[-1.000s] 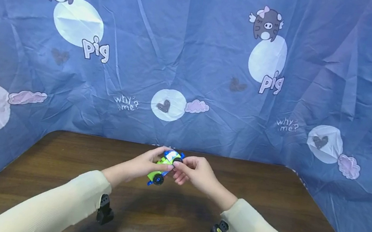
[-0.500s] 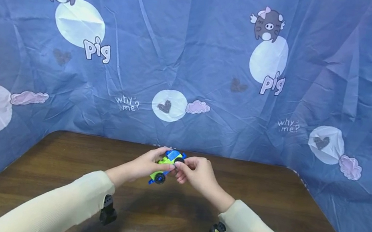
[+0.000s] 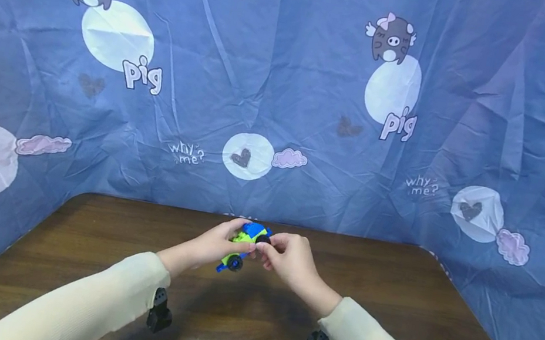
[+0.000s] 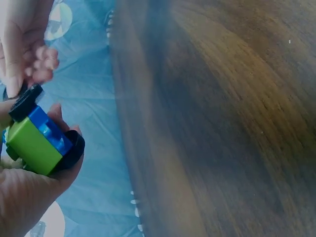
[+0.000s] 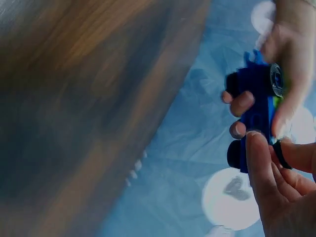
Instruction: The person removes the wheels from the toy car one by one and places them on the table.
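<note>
A small building-brick toy car (image 3: 254, 229), lime green and blue with black wheels, is held in the air above the table. My left hand (image 3: 211, 245) grips its body, thumb along the near side and fingers around the other side. My right hand (image 3: 293, 261) pinches a black wheel (image 5: 281, 155) at the car's far right corner between thumb and fingers. Another black wheel (image 3: 234, 263) shows at the near end. The right wrist view shows the car's blue underside (image 5: 256, 118), with left fingertips across it. In the left wrist view, the green end (image 4: 32, 146) faces the camera.
Both hands are above a dark brown wooden table (image 3: 236, 331). A blue cloth backdrop (image 3: 287, 77) with pig and heart prints stands behind the table and along both sides. Black wrist cameras (image 3: 160, 311) hang under both sleeves.
The car has tilted slightly, and the pale glare on its blue top has gone. Both hands have shifted a little in the view, keeping their hold on the car and its wheel.
</note>
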